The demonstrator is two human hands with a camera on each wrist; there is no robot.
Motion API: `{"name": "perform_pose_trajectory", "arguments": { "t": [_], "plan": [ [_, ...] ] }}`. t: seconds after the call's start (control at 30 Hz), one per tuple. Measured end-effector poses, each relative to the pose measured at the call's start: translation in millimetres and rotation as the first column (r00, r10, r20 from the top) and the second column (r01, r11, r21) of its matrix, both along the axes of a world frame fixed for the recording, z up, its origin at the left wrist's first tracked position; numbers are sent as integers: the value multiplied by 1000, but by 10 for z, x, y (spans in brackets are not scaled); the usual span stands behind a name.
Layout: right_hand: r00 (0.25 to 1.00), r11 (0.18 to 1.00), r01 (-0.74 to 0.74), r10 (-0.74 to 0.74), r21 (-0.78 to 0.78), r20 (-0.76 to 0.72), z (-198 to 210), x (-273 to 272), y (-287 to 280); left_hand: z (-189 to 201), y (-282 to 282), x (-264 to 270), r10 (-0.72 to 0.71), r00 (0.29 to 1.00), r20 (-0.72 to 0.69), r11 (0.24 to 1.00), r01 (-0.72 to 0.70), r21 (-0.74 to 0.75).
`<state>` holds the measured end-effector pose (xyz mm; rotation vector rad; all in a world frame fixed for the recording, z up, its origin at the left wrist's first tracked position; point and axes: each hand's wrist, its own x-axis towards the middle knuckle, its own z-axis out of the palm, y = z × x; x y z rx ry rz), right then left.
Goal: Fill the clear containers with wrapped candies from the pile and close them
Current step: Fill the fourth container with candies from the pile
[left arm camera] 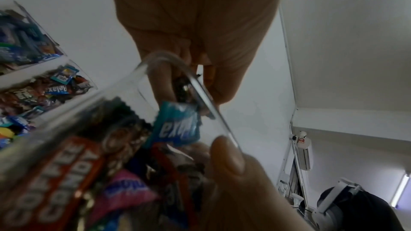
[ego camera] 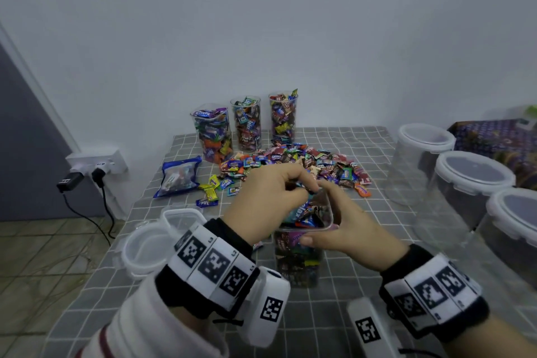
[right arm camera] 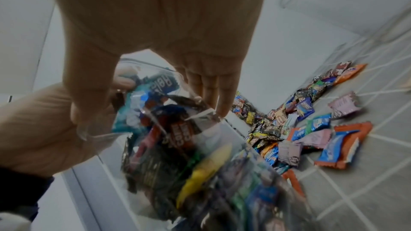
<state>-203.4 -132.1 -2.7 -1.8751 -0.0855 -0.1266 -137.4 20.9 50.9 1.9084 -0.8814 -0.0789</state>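
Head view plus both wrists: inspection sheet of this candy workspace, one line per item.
Surface: grey checked tablecloth.
Job's things: clear square container nearly full of wrapped candies; loose candy pile behind; three filled lidless clear containers at the wall.
Clutter: blue candy bag; loose clear lids; three lidded tubs.
Grippers: left hand fingers in the mouth; right hand grips the rim.
Cables: black cords from wall socket.
Surroundings: white wall, tiled floor.

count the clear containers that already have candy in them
4. Three tall containers stand in a row at the table's far edge: left, middle, right. The near container is held between both hands. None seem hidden.
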Motion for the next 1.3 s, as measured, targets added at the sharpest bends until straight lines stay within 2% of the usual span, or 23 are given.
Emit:
{"name": "perform_pose_trajectory", "arguments": {
  "t": [0.13,0.2,0.3,0.4,0.5,0.63,0.73,0.9,1.1,1.2,1.3],
  "plan": [
    [999,999,-26,27,34,-19,-1,13,-13,-17,28,15,-46,998,-42,999,47,19],
    [998,999,-45,45,3,-35,34,14,-24,-8,45,38,-45,998,-38,999,45,-6],
    [983,985,-141,126,-103,-134,124,23,-109,14,58,99,-6,1000,-18,998,5,-57],
    [932,912,-278,181,-302,-314,155,84,-274,10,66,225,71,997,-21,993,-72,-91],
    [902,784,-282,20,-554,-431,126,253,-453,-34,58,457,154,988,-11,988,-154,-18],
    [918,672,-74,-243,-737,-314,114,602,-583,-177,-6,881,295,954,56,925,-300,233],
    [889,664,88,-388,-742,-243,50,898,-685,-284,-41,1187,352,933,71,827,-346,444],
    [806,658,250,-548,-710,-224,-51,1282,-853,-419,-112,1614,360,930,76,674,-315,668],
    [683,663,286,-648,-692,-338,-215,1643,-1142,-569,-274,2072,396,918,-16,628,-258,734],
    [660,707,283,-634,-648,-402,-214,1814,-1226,-656,-403,2250,377,926,-17,592,-226,774],
    [664,729,336,-632,-596,-399,-242,2028,-1257,-769,-526,2390,358,932,-49,574,-178,799]
  ]
}}
